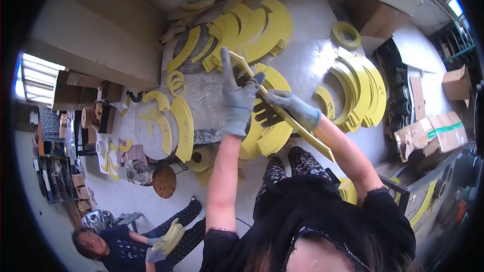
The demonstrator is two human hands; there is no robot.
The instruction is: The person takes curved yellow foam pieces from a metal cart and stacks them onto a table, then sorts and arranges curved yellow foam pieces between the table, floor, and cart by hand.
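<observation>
1. Gloves on both hands, pale grey with darker fingertips. The right-hand grip (293,105) is wrapped around a long yellow strip (307,136), thumb side on top, dark fingers curled underneath.
2. That strip looks like a thin curved piece, or a few together, seen nearly edge-on. It's up in the air, slanting from the left hand down toward the person's right hip, over the near edge of the bench (311,22).
3. The left-hand grip (238,98) is up at the far end of the strip, one finger sticking straight out. Looks like it's touching, but the fingers overlap there, so honestly can't tell if it's clamped on or just steadying.
4. Right below the hands, a pile of yellow arcs (275,138) sits at the bench edge.
5. Farther back there's a big fan of arcs (280,20), and off to the right another curved stack (370,90) with a thick yellow ring (346,35) beyond it.
6. Over on the left are small yellow rings (175,83), near a wide arc (182,128) with dark markings.
7. Lower left, a co-worker (121,247) in grey gloves holds a bunch of yellow pieces (171,236).
</observation>
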